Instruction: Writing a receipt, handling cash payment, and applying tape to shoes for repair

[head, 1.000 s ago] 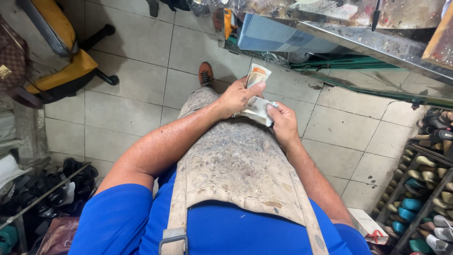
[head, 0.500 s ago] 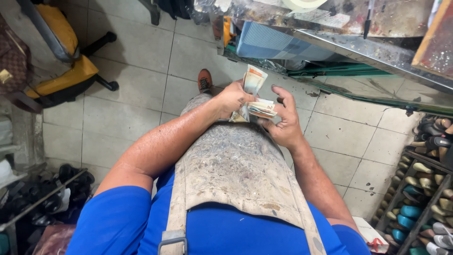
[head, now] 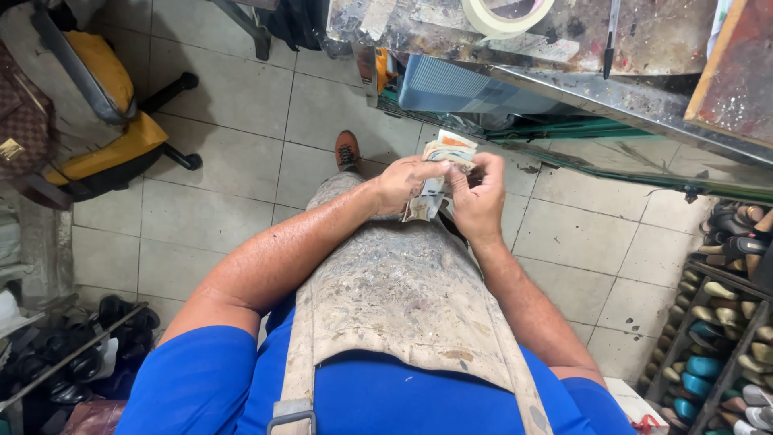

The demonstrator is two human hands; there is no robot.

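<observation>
Above the stained apron (head: 403, 298) | left hand (head: 405, 184) and right hand (head: 477, 200) both closed on wad of banknotes (head: 439, 173) | step: likely counting | next: needs thumb sliding top note aside

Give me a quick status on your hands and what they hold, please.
Left hand and right hand both closed on a wad of banknotes, held over the apron. Nothing between the hands and the notes.
</observation>
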